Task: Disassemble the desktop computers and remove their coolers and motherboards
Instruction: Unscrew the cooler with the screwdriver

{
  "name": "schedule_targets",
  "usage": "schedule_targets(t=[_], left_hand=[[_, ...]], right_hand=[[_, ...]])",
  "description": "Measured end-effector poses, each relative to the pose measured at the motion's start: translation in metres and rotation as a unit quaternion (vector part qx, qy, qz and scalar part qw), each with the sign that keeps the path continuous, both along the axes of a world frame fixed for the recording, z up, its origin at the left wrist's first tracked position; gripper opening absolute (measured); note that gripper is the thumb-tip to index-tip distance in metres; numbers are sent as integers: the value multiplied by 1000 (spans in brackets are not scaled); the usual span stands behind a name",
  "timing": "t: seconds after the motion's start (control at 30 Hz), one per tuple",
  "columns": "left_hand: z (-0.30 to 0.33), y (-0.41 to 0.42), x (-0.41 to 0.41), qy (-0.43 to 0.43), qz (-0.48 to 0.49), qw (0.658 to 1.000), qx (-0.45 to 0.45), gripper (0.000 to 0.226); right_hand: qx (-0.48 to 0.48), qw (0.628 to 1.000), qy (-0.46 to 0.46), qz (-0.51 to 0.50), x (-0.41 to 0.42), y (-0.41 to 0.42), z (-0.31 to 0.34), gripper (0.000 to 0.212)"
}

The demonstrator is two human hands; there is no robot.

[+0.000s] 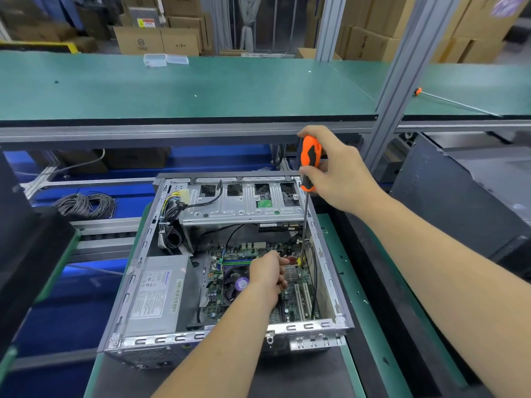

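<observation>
Your right hand [339, 170] grips the orange handle of the screwdriver [309, 165], fingers curled round it, and the long shaft drops almost upright to a yellow fitting near the right edge of the motherboard [296, 300]. Your left hand [267, 271] rests low in the case [230, 337], fingers curled toward the tip; whether they pinch anything I cannot tell.

The risks, as I judge them: the long shaft gives the tip room to wander, so a tilt of your wrist could slip it off the screw and gouge the board or jab your left fingers just beside it. A freed screw could fall among the slots. The black cable [314, 271] looping past the tip could snag.

The count: one open case lying on its side, one motherboard still in it, one cooler [235, 282] left of your left hand, one power supply [158, 294] at near left, one screwdriver in hand and a second [457, 103] on the far shelf at right, two wire coils [86, 203] at left.
</observation>
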State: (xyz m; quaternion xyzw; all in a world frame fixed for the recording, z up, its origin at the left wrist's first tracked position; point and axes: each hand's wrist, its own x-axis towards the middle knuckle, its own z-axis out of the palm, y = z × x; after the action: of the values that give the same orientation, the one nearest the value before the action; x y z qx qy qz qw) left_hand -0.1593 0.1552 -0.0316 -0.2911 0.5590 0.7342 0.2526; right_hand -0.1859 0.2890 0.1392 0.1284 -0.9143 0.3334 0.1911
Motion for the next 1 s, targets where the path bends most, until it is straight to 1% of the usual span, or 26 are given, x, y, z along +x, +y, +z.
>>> schedule_targets(t=[0.17, 0.5, 0.7, 1.0], left_hand=[[-1, 0, -1, -1, 1, 1000, -2, 22], [-3, 0, -1, 0, 3, 1000, -1, 22], [-4, 0, -1, -1, 2, 1000, 6, 19], [-5, 0, -2, -2, 5, 1000, 2, 22]], right_hand=[[17, 1000, 9, 1, 1, 0, -2, 53], [4, 1000, 4, 1, 0, 1, -1, 54], [8, 1000, 5, -2, -2, 1, 2, 52], [16, 1000, 9, -4, -2, 0, -3, 53]])
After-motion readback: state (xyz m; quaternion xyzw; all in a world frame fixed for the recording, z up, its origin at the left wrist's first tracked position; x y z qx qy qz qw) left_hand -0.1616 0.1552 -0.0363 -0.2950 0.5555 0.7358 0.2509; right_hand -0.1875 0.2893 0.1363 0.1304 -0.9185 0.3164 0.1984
